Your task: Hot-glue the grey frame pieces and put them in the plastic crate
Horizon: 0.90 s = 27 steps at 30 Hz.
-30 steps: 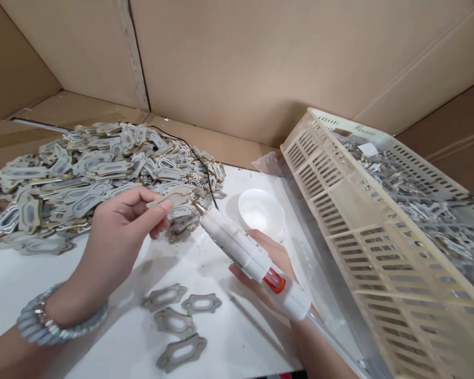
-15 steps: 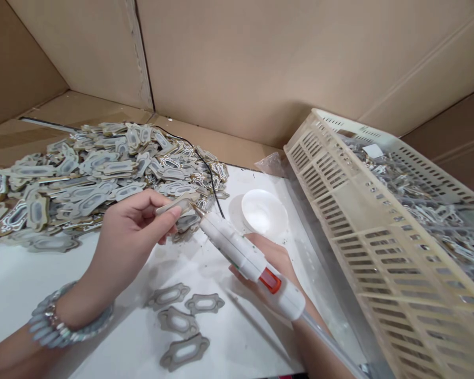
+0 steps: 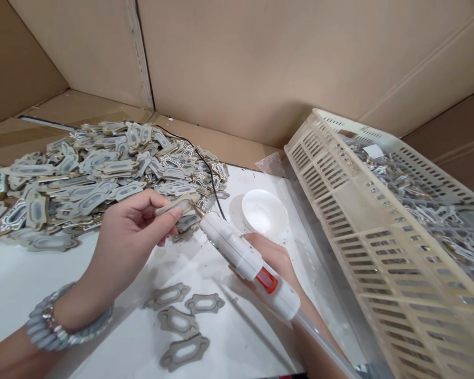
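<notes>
Between thumb and fingers, my left hand (image 3: pixel 138 231) pinches a flat grey-beige frame-shaped plate (image 3: pixel 176 206) with an oblong centre. My right hand (image 3: pixel 274 255) is wrapped round a white glue gun (image 3: pixel 237 250) with a red-orange switch, its grip partly hidden. The gun's metal nozzle points up and left, and its tip is at the right end of the held plate; whether it touches I cannot tell. Below my hands, several loose frame plates (image 3: pixel 185 351) lie on the white tabletop (image 3: pixel 134 337). A translucent glue stick (image 3: pixel 324 339) runs out of the gun's back end.
A large heap of similar plates (image 3: pixel 90 168) covers the back left. A white bowl (image 3: pixel 264 210) stands right of centre. On the right is a cream slotted crate (image 3: pixel 351 221) filled with bagged parts. A black cord (image 3: pixel 211 176) crosses the heap. Cardboard walls (image 3: pixel 237 68) enclose the back.
The back end of the glue gun has shifted slightly to the left, while its nozzle stays at the held plate. My left hand has barely moved.
</notes>
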Tool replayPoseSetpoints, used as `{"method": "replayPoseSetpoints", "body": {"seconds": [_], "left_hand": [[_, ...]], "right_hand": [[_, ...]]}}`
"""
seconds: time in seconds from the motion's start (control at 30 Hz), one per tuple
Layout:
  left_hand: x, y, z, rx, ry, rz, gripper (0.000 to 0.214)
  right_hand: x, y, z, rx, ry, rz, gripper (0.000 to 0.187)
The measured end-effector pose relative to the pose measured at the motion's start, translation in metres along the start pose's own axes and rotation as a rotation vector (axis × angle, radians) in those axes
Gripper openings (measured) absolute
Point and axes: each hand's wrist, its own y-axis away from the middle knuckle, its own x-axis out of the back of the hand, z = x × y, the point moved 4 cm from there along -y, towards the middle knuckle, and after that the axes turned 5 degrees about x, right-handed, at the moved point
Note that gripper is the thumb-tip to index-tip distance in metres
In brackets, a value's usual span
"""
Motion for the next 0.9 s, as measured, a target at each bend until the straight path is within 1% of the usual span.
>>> {"method": "replayPoseSetpoints", "body": {"seconds": [0.17, 0.47, 0.6, 0.9], "left_hand": [[-0.0007, 0.0003, -0.0004, 0.009, -0.004, 0.002, 0.02], [-0.0008, 0.0001, -0.0003, 0.007, -0.004, 0.003, 0.02], [0.0007, 0.0001, -0.0016, 0.019, 0.004, 0.008, 0.019], [0.0006, -0.0003, -0.0039, 0.027, 0.02, 0.016, 0.022]], "right_hand": [[-0.0002, -0.001, -0.0016, 0.022, -0.035, 0.011, 0.017], [0.0017, -0.0015, -0.0003, 0.019, 0.017, 0.016, 0.01], [0.0032, -0.0041, -0.0029, 0.018, 0.029, 0.018, 0.016], [0.004, -0.0052, -0.0018, 0.008, 0.051, 0.006, 0.019]]}}
